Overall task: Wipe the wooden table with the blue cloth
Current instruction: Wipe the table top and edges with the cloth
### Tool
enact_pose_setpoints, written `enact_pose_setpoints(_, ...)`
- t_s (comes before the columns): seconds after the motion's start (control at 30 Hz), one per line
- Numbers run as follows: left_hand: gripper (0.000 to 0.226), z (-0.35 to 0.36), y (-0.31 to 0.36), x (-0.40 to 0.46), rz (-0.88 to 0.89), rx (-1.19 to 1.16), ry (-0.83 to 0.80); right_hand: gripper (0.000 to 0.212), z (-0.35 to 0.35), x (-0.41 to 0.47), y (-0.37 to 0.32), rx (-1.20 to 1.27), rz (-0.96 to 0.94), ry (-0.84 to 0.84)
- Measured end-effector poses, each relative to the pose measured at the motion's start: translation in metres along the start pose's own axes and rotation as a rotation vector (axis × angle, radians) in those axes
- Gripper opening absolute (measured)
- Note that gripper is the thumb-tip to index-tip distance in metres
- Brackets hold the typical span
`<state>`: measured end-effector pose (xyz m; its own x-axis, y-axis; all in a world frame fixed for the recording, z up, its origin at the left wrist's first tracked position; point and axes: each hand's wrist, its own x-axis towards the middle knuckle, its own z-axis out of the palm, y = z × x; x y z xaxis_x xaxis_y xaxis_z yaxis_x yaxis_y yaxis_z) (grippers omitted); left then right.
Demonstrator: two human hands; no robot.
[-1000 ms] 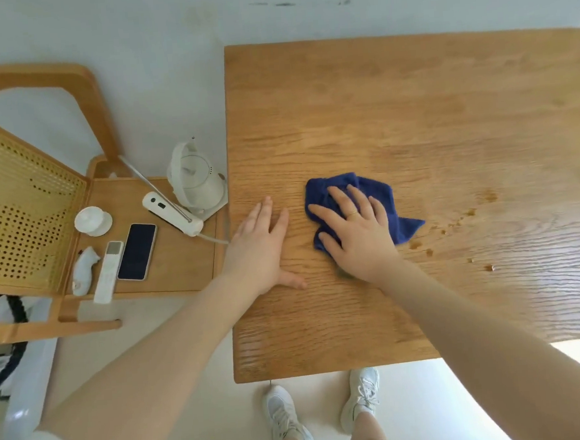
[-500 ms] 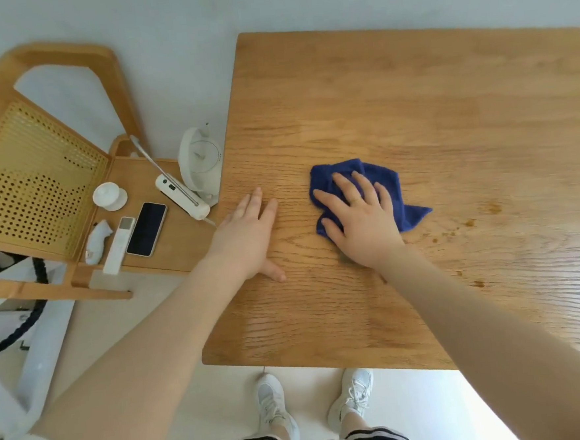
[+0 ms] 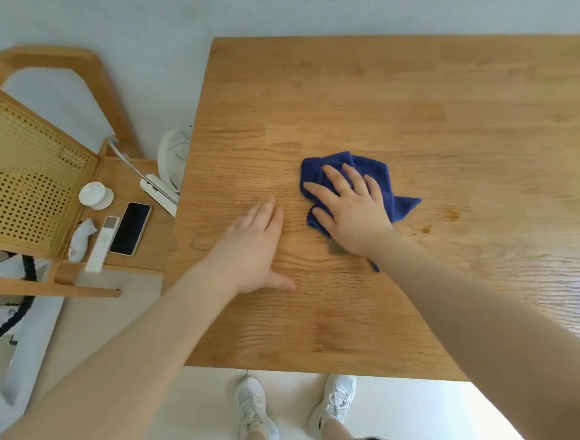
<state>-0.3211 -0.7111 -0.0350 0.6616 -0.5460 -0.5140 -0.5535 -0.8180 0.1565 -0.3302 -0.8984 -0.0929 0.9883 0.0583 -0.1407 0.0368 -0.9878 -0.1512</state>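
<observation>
A crumpled blue cloth (image 3: 391,187) lies on the wooden table (image 3: 376,93), left of its middle. My right hand (image 3: 349,208) presses flat on the cloth with fingers spread and straight, covering most of it. To its left, my left hand (image 3: 254,246) rests palm down on the bare wood, fingers together, thumb out. A few small brown stains (image 3: 451,213) mark the table just right of the cloth.
A wooden chair (image 3: 32,189) with a perforated back stands left of the table. Its seat holds a phone (image 3: 130,228), a white remote (image 3: 103,243), a white kettle (image 3: 174,159), a power strip and a round white lid. My feet stand below the table's near edge.
My right hand has slid the cloth a little to the right and away from me across the wood. The left hand stays planted; the view has shifted.
</observation>
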Motion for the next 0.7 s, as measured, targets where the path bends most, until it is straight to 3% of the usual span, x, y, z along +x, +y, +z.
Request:
enact_pose_setpoints(0.1,0.122,0.007,0.018,0.008,-0.001,-0.014,0.064,0.050,0.010,-0.045,0.007,-0.024,-0.107,0.076)
enact_pose_setpoints(0.27,0.126,0.018,0.056,0.015,-0.045,-0.123,0.087,0.046,0.006,-0.058,0.044,-0.053,-0.310,0.021)
enact_pose_setpoints(0.33,0.128,0.019,0.066,0.018,-0.114,-0.172,0.087,0.048,-0.001,-0.034,0.053,-0.025,-0.212,0.045)
enact_pose_setpoints(0.47,0.132,0.019,0.073,0.022,-0.165,-0.047,0.098,0.045,-0.008,0.000,0.058,0.031,0.025,0.016)
enact_pose_setpoints(0.53,0.133,0.020,0.074,0.022,-0.173,-0.019,0.100,0.048,-0.002,-0.016,0.051,0.042,0.018,0.052)
enact_pose_setpoints(0.7,0.132,0.021,0.076,0.023,-0.194,-0.050,0.094,0.046,0.016,-0.095,0.044,0.016,-0.202,0.085)
